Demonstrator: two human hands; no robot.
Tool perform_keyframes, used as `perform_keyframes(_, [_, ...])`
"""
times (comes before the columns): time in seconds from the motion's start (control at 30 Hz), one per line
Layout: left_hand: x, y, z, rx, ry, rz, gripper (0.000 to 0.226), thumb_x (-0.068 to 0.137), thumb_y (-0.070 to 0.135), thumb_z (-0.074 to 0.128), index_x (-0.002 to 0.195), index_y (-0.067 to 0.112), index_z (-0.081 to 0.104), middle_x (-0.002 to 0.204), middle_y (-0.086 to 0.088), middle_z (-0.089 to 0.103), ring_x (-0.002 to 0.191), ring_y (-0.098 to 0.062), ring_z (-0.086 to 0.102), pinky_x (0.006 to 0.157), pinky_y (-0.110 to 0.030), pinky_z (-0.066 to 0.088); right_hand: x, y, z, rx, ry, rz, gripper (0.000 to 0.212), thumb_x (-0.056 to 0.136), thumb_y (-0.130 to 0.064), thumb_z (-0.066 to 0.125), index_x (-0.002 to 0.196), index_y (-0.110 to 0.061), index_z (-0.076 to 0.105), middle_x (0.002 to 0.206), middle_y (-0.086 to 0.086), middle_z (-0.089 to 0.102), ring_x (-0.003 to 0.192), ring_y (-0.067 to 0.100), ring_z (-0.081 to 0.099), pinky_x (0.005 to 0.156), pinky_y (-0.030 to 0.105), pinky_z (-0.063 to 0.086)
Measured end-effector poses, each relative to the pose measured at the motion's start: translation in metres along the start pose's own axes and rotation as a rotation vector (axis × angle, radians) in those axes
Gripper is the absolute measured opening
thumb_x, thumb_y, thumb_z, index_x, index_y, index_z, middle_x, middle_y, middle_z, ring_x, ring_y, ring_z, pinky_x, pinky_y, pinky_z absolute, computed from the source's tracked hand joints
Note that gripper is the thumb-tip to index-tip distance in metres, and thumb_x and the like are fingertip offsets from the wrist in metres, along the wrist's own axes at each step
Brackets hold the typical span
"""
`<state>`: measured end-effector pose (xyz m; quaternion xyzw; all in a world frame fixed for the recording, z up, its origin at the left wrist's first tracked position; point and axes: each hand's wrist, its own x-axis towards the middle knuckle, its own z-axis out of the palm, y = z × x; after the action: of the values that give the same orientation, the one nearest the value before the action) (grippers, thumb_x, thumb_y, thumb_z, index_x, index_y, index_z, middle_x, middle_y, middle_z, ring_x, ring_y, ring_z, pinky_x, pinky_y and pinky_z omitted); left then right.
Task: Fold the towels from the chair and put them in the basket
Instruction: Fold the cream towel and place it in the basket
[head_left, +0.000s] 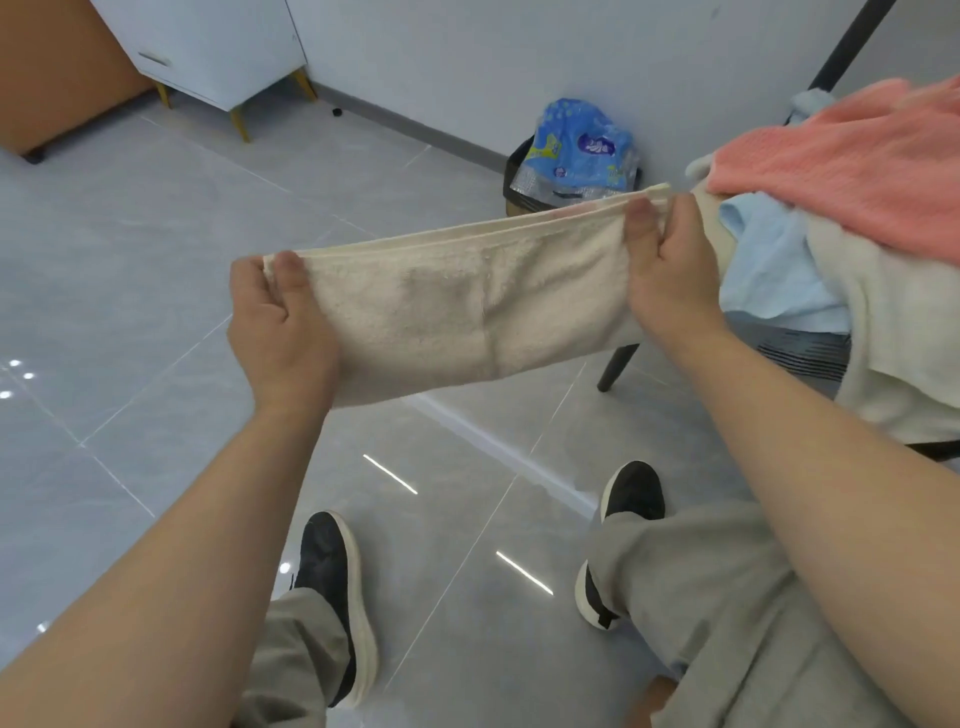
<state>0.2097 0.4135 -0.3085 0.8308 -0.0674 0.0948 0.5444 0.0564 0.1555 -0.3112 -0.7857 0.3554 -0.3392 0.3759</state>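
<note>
A: Start big. What sits on the chair (810, 353)?

B: A heap of towels: a pink towel (857, 156) on top, a blue towel (769, 270) under it toward the chair's left edge, and a large cream towel (904, 353) hanging over the chair's front. No basket for folded towels is clearly in view; a dark bin (519, 176) beyond the chair holds a blue plastic pack (582, 145).

A: And the one being folded?

B: A small cream towel (467, 301), held in the air just left of the chair, doubled along its top edge. The left hand (280, 322) and right hand (670, 270) each pinch a top corner, thumbs in front, fingers closed behind.

A: How would it handle?

B: Light, soft, limp terry, I'd judge; it sags wherever unsupported. Not slippery. Corners and hemmed edges are the best holds.
</note>
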Motion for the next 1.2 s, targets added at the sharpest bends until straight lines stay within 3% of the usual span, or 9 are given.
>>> perform_keyframes(0.27, [0.025, 0.01, 0.013, 0.073, -0.23, -0.272, 0.034, 0.09, 0.048, 0.064, 0.098, 0.015, 0.064, 0.09, 0.004, 0.066, 0.082, -0.014, 0.062, 0.079, -0.033, 0.051, 0.008, 0.005, -0.012, -0.182, -0.053, 0.122, 0.039, 0.102, -0.053, 0.039, 0.085, -0.018, 0.042, 0.071, -0.01, 0.045, 0.078, 0.024, 0.045, 0.065, 0.029, 0.022])
perform_keyframes(0.43, [0.023, 0.02, 0.021, -0.177, -0.526, -0.634, 0.009, 0.092, 0.002, 0.062, 0.091, 0.01, 0.059, 0.094, -0.008, 0.061, 0.082, -0.021, 0.06, 0.07, -0.033, 0.05, 0.015, 0.024, -0.019, -0.3, -0.153, 0.23, 0.048, 0.102, -0.054, 0.036, 0.097, -0.011, 0.056, 0.096, 0.004, 0.055, 0.091, 0.024, 0.05, 0.076, 0.029, 0.031])
perform_keyframes(0.57, [0.028, 0.019, 0.033, 0.011, -0.405, -0.323, 0.022, 0.091, 0.007, 0.056, 0.084, 0.028, 0.053, 0.085, 0.002, 0.054, 0.07, -0.017, 0.046, 0.056, -0.03, 0.034, 0.021, 0.033, -0.024, -0.14, -0.275, 0.551, 0.059, 0.097, -0.058, 0.047, 0.118, -0.005, 0.064, 0.113, 0.005, 0.065, 0.098, 0.024, 0.058, 0.082, 0.033, 0.045])
perform_keyframes(0.7, [0.024, 0.024, 0.033, 0.183, -0.362, -0.063, 0.029, 0.096, 0.012, 0.043, 0.09, 0.03, 0.065, 0.097, 0.012, 0.06, 0.091, -0.014, 0.053, 0.079, -0.031, 0.04, 0.024, 0.024, -0.029, 0.406, -0.394, 0.822, 0.034, 0.096, -0.023, 0.065, 0.124, -0.006, 0.059, 0.107, 0.009, 0.071, 0.09, 0.022, 0.069, 0.071, 0.035, 0.055])
perform_keyframes(0.77, [0.022, 0.028, 0.034, 0.208, -0.378, -0.016, 0.034, 0.097, 0.012, 0.041, 0.097, 0.032, 0.069, 0.113, 0.012, 0.062, 0.107, -0.012, 0.053, 0.092, -0.029, 0.04, 0.023, 0.022, -0.026, 0.52, -0.346, 0.76, 0.037, 0.095, -0.011, 0.064, 0.13, -0.017, 0.052, 0.106, 0.004, 0.065, 0.087, 0.019, 0.068, 0.066, 0.033, 0.055])
perform_keyframes(0.87, [0.022, 0.034, 0.032, 0.121, -0.453, -0.118, 0.028, 0.095, 0.022, 0.054, 0.115, 0.034, 0.069, 0.126, 0.011, 0.059, 0.116, -0.012, 0.056, 0.103, -0.033, 0.044, 0.019, 0.02, -0.025, 0.14, -0.282, 0.37, 0.029, 0.097, -0.018, 0.057, 0.119, -0.036, 0.051, 0.094, -0.006, 0.059, 0.082, 0.015, 0.061, 0.068, 0.029, 0.048])
perform_keyframes(0.97, [0.025, 0.041, 0.026, -0.084, -0.569, -0.373, 0.041, 0.087, 0.015, 0.07, 0.125, 0.03, 0.067, 0.124, 0.006, 0.063, 0.1, -0.011, 0.065, 0.082, -0.027, 0.055, 0.015, 0.016, -0.027, -0.189, -0.331, 0.099, 0.015, 0.101, -0.025, 0.047, 0.103, -0.035, 0.058, 0.087, -0.012, 0.058, 0.079, 0.009, 0.053, 0.065, 0.028, 0.04])
perform_keyframes(1.07, [0.028, 0.043, 0.015, -0.131, -0.633, -0.469, 0.046, 0.089, 0.01, 0.07, 0.132, 0.026, 0.062, 0.116, 0.006, 0.065, 0.09, -0.01, 0.067, 0.061, -0.019, 0.054, 0.013, 0.013, -0.028, -0.107, -0.347, 0.124, 0.019, 0.101, -0.026, 0.05, 0.1, -0.032, 0.069, 0.102, -0.014, 0.064, 0.092, 0.006, 0.056, 0.071, 0.019, 0.041])
perform_keyframes(1.2, [0.027, 0.027, 0.004, 0.144, -0.69, -0.334, 0.053, 0.091, 0.014, 0.07, 0.14, 0.027, 0.055, 0.128, 0.005, 0.056, 0.102, -0.013, 0.06, 0.081, -0.026, 0.046, 0.012, 0.011, -0.033, 0.156, -0.442, 0.306, 0.018, 0.095, -0.028, 0.066, 0.112, -0.03, 0.073, 0.107, -0.017, 0.071, 0.092, 0.002, 0.067, 0.077, 0.02, 0.051])
